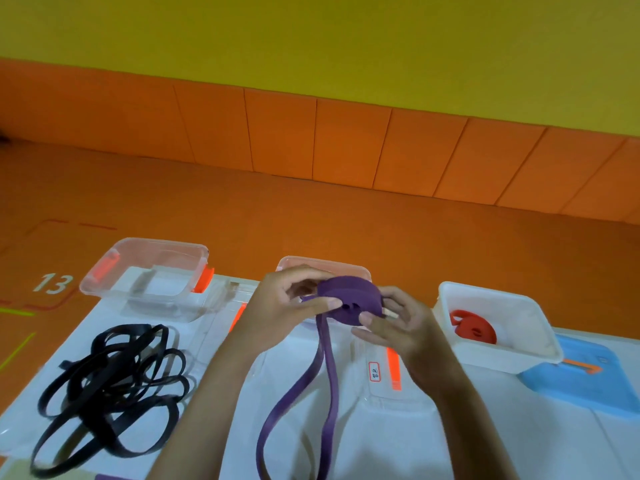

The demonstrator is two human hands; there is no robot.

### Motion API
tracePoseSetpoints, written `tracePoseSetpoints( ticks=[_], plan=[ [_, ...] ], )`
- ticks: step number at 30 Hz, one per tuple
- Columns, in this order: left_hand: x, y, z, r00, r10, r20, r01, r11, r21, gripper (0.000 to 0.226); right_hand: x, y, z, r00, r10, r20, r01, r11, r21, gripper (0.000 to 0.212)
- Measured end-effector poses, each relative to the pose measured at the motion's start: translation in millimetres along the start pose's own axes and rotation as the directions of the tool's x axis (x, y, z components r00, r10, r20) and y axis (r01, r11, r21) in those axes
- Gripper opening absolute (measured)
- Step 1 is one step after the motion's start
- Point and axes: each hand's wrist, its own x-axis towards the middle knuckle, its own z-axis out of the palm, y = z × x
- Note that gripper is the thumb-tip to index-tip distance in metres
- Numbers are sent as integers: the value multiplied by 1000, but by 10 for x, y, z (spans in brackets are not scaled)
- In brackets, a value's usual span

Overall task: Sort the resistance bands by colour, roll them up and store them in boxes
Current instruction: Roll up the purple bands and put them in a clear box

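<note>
Purple band roll (346, 301) between both hands (284, 306) (398, 329)

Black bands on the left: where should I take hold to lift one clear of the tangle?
Take the black bands by the long outer loop at the pile's near edge, coming down from the near side. That loop trails clear of the rest; strands cross thickly in the middle, so gripping there would likely lift the whole heap.
</note>
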Motion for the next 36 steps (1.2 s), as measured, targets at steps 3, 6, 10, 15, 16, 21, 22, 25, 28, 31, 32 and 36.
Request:
tracePoseSetpoints(
  ticks=[3,6,10,15,16,21,22,25,28,31,32,36],
  plan=[
    [23,36,24,994,13,110,-31,986,165,34,9,-48,2,998,7,62,8,969,-248,33],
    [-7,4,135,1000,11,23,-13,995,104,38,37,-89,-7,999,-46,-9,41,953,-300,32],
    [-76,-78,193,991,-59,-121,55,998,-37,34,1,-43,62,995,28,-93,-28,1000,3,27],
    [-104,-109,159,998,-41,-57,43,998,43,27,-34,6,1,999,-1,-47,-11,971,-239,26],
    [-111,-106,179,999,-25,-39,27,997,71,26,-31,-10,-12,999,9,-39,-18,970,-242,26],
    [-146,-106,270,995,-72,-67,75,996,37,26,-43,-110,-20,997,26,-69,-29,998,-47,24],
    [-146,-105,263,994,-101,-51,102,995,16,25,-45,-103,-20,996,40,-83,-40,999,9,25],
    [-141,-82,216,991,-128,24,129,991,-30,22,-70,-48,-26,990,89,-111,-75,989,127,30],
    [-103,-48,127,991,-102,90,93,990,103,21,-91,-90,-60,999,5,-50,-9,997,-78,27],
    [-70,-25,92,980,-88,181,38,964,263,22,-79,-160,-143,996,-74,57,87,960,-264,27],
    [-67,-24,102,981,-75,181,26,965,259,24,-69,-169,-162,995,-75,59,88,965,-248,28],
    [-91,-95,126,998,-48,41,46,998,44,45,-46,-71,-201,998,43,-39,-43,999,-8,27]
  ],
)
